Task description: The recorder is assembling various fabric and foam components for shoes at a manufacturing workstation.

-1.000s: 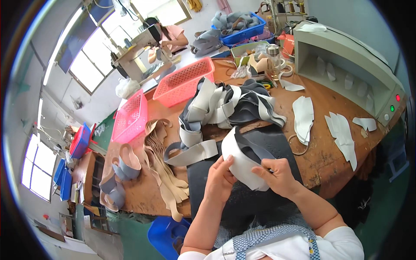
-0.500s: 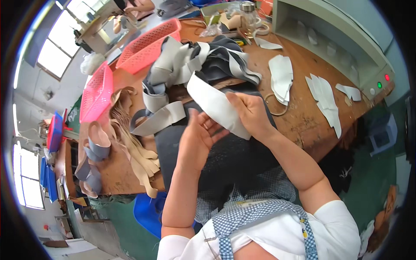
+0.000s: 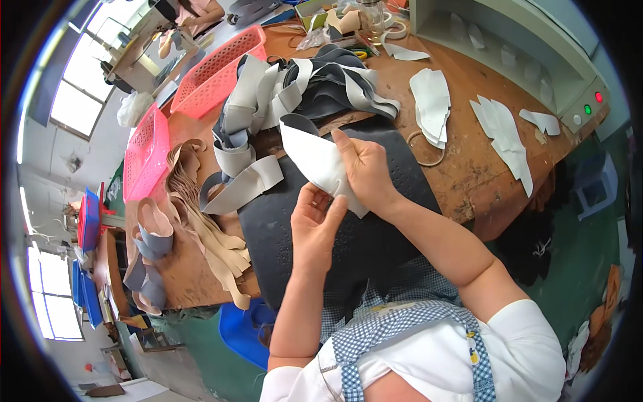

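Observation:
Both hands are on a curved white strip of sheet material (image 3: pixel 308 155), its dark underside showing at the curled far end. My right hand (image 3: pixel 367 173) grips its right side, with the thumb on top. My left hand (image 3: pixel 316 224) pinches the near lower edge between thumb and fingers, where the white face puckers. Beneath the hands lies a black perforated mat (image 3: pixel 274 231), which hangs toward my lap. Just left of my hands, a separate light grey strip (image 3: pixel 251 187) lies looped over the mat's edge.
Grey-and-black strips (image 3: pixel 268 100) are heaped behind the mat, tan strips (image 3: pixel 207 234) at left. Pink baskets (image 3: pixel 218 74) stand beyond. White cut pieces (image 3: pixel 430 107) and a ring (image 3: pixel 423 151) lie right, before a box with lit buttons (image 3: pixel 499 60). A person (image 3: pixel 197 13) sits at far left.
My left hand, open beneath the strip before, has come up and pinched its near edge. The strip has bent and puckered there. My right hand has shifted slightly left with it.

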The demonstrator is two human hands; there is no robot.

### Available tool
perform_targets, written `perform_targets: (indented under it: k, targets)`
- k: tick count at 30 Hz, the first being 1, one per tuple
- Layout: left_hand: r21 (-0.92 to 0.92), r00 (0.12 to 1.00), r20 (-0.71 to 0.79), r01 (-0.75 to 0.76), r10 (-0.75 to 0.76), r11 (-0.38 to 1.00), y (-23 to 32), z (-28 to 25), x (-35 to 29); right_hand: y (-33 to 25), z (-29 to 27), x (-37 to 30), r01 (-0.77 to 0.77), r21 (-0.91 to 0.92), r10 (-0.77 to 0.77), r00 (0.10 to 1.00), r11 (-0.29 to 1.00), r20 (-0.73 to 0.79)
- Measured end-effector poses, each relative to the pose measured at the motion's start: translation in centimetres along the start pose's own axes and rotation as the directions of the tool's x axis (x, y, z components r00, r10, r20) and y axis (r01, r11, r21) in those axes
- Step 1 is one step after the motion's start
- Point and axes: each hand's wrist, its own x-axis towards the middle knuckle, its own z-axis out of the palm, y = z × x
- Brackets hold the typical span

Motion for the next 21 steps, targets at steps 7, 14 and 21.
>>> perform_targets:
  k: [7,14,21]
  targets:
    - [-0.011,0.990,-0.132,-0.048,0.046,0.999,-1.0,-1.1,0.4,0.9,0.4,-0.3,-0.145,0.181,0.135,0.989,0.973,0.064]
    - [0.005,0.993,-0.103,-0.048,0.048,0.999,-0.1,-3.6,0.5,-1.0,-2.3,-1.3,-0.302,0.128,0.215,0.866,0.945,0.452]
    - [-0.176,0.987,-0.042,0.146,-0.155,0.973,-0.5,-3.2,0.3,-1.0,-2.6,-2.5,-0.248,0.139,0.170,0.893,0.959,0.417]
